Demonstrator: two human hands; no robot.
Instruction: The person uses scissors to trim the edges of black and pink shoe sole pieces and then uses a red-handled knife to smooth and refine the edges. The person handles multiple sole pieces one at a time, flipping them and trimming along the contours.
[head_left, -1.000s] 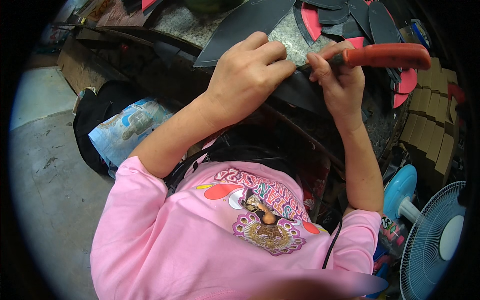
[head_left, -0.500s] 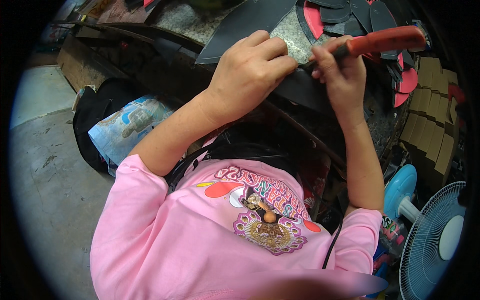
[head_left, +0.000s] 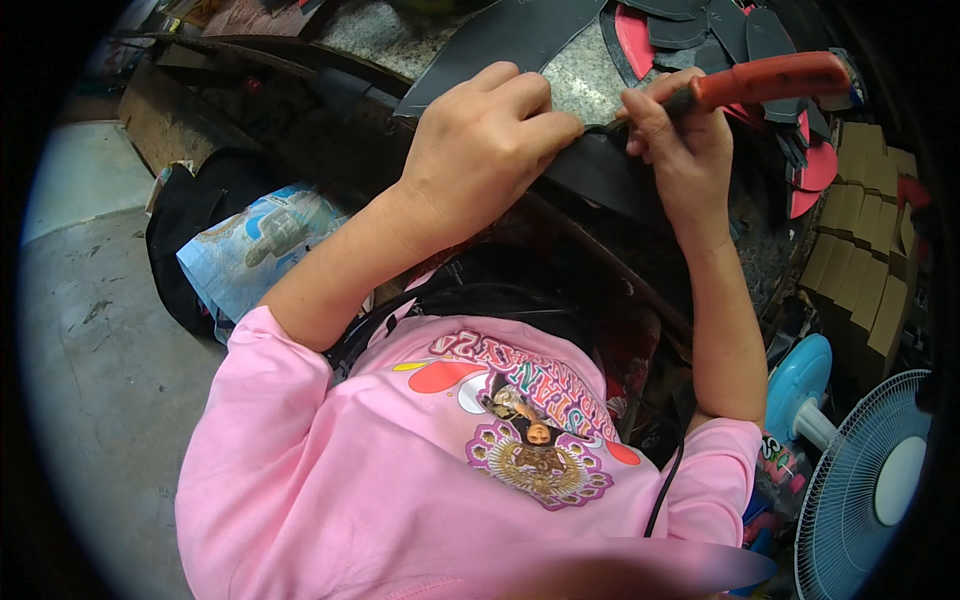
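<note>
Nudged curled left hand [head_left: 485,145] toward nine o'clock, cannot tell grip; holding part-hidden red-handled tool [head_left: 770,80] in right hand [head_left: 685,160].

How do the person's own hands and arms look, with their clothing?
The left hand and right hand wear no gloves, and no watch shows. The forearms are bare up to plain, loose pink sleeves; a thin black cord runs beside the right one.

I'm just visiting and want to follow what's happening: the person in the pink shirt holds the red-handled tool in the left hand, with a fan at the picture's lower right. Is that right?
Not quite: the head view shows the red-handled tool in the right hand, not the left hand.
</note>
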